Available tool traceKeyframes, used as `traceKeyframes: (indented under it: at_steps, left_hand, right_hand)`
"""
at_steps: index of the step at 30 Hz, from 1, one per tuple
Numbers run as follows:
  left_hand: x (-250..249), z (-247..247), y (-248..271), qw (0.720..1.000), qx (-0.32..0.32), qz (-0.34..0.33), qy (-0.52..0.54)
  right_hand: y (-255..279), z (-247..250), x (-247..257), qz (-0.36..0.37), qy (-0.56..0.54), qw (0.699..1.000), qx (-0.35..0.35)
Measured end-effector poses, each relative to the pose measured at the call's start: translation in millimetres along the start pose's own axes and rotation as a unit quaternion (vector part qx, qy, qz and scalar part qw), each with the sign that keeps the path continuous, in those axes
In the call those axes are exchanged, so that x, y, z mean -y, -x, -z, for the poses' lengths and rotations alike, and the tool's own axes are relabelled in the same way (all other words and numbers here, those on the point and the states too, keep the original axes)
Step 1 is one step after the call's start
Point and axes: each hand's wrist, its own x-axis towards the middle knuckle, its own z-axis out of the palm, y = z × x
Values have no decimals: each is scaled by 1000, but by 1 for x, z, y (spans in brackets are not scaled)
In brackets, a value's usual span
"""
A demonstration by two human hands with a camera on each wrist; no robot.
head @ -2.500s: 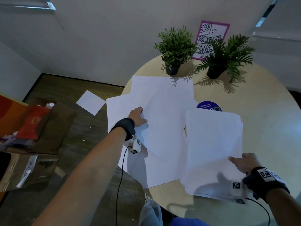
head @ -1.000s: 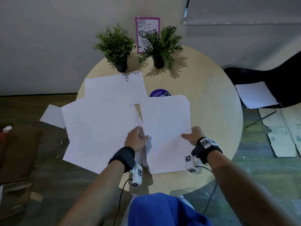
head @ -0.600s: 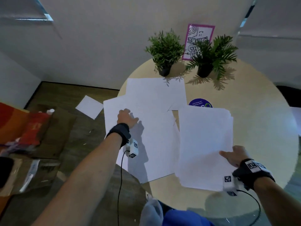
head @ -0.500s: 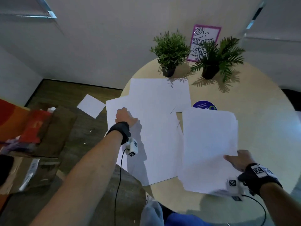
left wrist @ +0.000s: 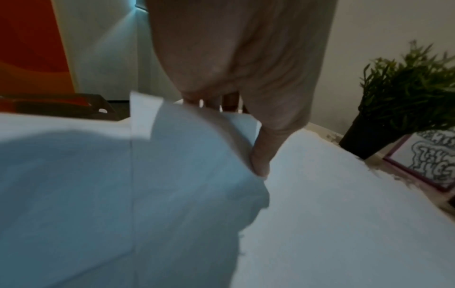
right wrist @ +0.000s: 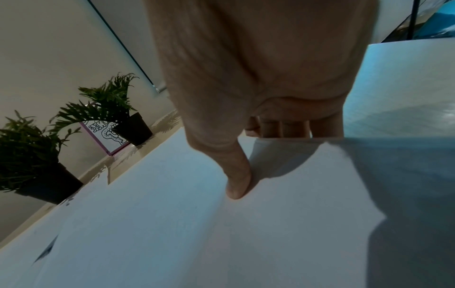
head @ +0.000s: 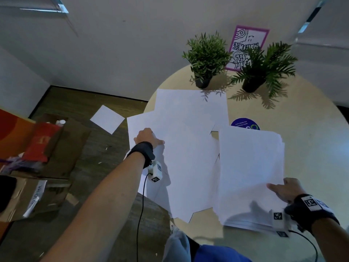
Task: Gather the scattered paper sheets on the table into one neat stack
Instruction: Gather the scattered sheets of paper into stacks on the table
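A thick stack of white sheets (head: 249,167) lies on the right half of the round table (head: 311,129). My right hand (head: 285,190) holds its near right corner: the thumb (right wrist: 236,183) lies on top and the fingers curl under the edge of the stack (right wrist: 221,233). Several loose sheets (head: 188,157) overlap to the left of the stack, and one more sheet (head: 190,104) lies beyond them. My left hand (head: 147,138) pinches the left edge of a loose sheet (left wrist: 192,155), thumb (left wrist: 261,161) on top, and that edge is lifted.
Two potted plants (head: 205,55) (head: 264,65) and a framed picture (head: 249,36) stand at the table's far edge. A blue round sticker (head: 245,124) shows beyond the stack. One sheet (head: 107,119) lies on the floor to the left, near cardboard boxes (head: 47,144).
My left hand has gone from the stack's left edge out to the left edge of the loose sheets and taken hold of one. The right hand has kept hold of the stack.
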Motion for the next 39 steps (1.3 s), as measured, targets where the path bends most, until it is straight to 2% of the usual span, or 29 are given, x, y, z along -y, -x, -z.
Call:
traceKeyframes:
  at_steps: [3,9,13,18,24,29,35,39]
  left_hand:
    - [3,-3,4,995,10,-38,86]
    - [4,2,22,977,91,-131,141]
    - [0,20,37,961,71,-208,168]
    - [-20,66,59,942,53,-250,219]
    - [-69,110,86,900,52,-308,305]
    - [-113,125,111,847,95,-290,435]
    - [-150,112,137,768,169,-280,551]
    - [-174,91,151,733,220,-274,583]
  right_hand:
    - [3,1,1,6,12,1000,-4]
    - [12,1,6,17,-16,1000,-6]
    - [19,2,10,20,-27,999,-10]
    - [26,3,13,24,-22,999,-9]
    - [35,5,15,21,-48,999,-16]
    - [37,8,16,21,-65,998,-12]
    - [39,9,14,31,-82,996,-3]
    - [18,2,6,24,-74,997,13]
